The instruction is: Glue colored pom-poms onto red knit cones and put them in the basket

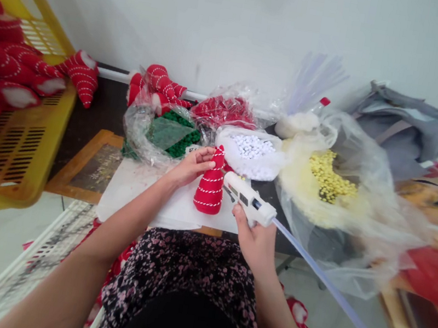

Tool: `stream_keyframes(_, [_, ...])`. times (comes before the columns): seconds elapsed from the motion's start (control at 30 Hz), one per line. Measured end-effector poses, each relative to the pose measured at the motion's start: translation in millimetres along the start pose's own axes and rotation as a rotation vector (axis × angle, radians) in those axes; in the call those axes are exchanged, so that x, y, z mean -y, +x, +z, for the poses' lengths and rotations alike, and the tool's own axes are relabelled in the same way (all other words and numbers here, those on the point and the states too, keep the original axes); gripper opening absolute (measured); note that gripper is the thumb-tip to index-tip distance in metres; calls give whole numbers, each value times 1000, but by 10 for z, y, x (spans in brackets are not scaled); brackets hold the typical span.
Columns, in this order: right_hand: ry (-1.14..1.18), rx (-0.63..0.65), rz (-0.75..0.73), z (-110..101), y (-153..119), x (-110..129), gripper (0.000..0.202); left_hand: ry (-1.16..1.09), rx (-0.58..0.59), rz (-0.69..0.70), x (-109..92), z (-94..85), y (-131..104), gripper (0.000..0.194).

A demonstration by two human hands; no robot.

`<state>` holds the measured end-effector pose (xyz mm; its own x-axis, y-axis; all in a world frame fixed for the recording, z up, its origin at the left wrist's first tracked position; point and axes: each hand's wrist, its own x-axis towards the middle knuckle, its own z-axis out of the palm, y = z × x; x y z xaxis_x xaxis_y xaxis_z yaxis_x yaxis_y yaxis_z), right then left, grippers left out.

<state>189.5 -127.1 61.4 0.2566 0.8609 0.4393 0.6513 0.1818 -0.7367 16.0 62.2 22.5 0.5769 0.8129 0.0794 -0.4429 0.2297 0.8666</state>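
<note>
My left hand [194, 167] pinches the narrow top of a red stuffed cone [210, 190] wound with white twisted cord. The cone stands upright over white paper [136, 187] on the table. Wrapped round the handle of a white glue gun [249, 197], my right hand [257, 239] keeps the nozzle close to the cone's right side; whether the two touch, I cannot tell. A long translucent glue stick [331, 293] runs out of the gun's back towards the lower right. Behind the cone lie bags of green pompoms [176, 134] and white pompoms [252, 147].
At the left, a yellow crate [41, 169] holds several red corded cones. More cones [165, 86] and a bag of red pieces [227, 111] lie against the wall. On the right are a bag of small yellow beads [331, 179], spare glue sticks [313, 82] and a grey bag [412, 125].
</note>
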Motion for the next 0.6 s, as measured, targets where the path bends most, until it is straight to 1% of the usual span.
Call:
stream_keyframes(0.27, [-33,-18,18,58,-26,-82,38,12,10,-9,45,-42,15,57])
stream_keyframes(0.43, [-34,0,23,37,-71,-105,38,9,6,-6,41,-38,11,57])
stream_keyframes(0.6, [-115,-86,69,-35,-87,-72,36,-7,-23,-14,10,-8,-2,57])
